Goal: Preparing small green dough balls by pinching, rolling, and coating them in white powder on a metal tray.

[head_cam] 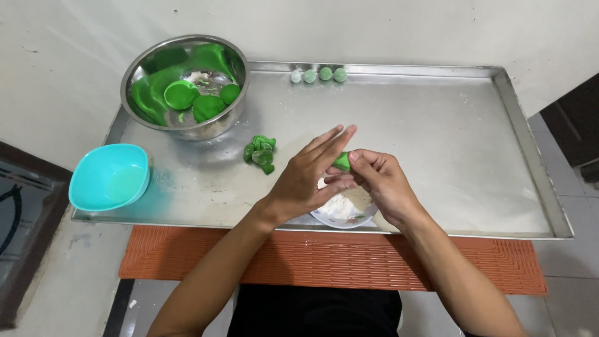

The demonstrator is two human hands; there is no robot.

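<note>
Pinching a small green dough piece [342, 161] btwn both hands, just above a little dish of white powder [342, 209]. Piece is bright green, smooth, slightly glossy; only a wedge of it shows, the rest is hidden by fingers, so full shape can't be told. Right hand [382, 183] closes its fingertips on the piece from the right side. Left hand [309, 176] presses against it from the left w/ fingers stretched out flat and pointing up-right, palm toward the dough. Hands are together, touching at the piece.

All sits on a big steel tray [449, 143] w/ a raised rim, dusted faintly white, laid over an orange ribbed mat [312, 259] on a pale tabletop [56, 274]. Dish is near the tray's front edge, partly hidden under the hands. A loose heap of green dough bits [261, 153] lies left of the hands, a short way off. Steel bowl [185, 86] at the tray's back-left corner holds more green dough: one flat round disc, a couple of balls, smears up the inner wall. Turquoise bowl [110, 176] sits at the tray's left edge w/ pale liquid inside. Four small pale-green powdered balls [317, 75] stand in a row against the back rim, touching one another.
</note>
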